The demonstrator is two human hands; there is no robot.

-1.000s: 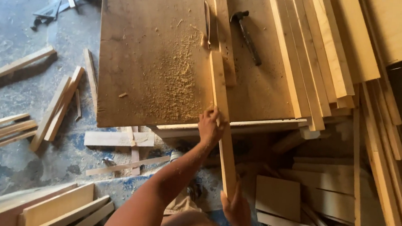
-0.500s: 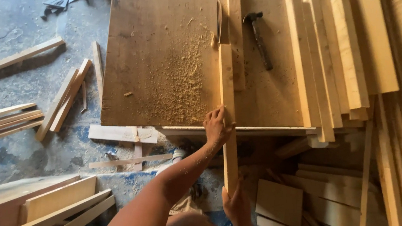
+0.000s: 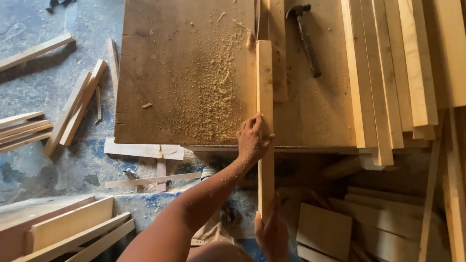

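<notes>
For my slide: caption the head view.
Both hands, left hand and right hand, steady a wooden strip on a sawdust-strewn bench.

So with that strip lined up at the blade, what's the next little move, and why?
Probably a short push forward. The strip lies flat on the table, its far end at the blade, where sawdust is piled. The left hand presses on it at the table's edge and the right hand holds its near end.
</notes>
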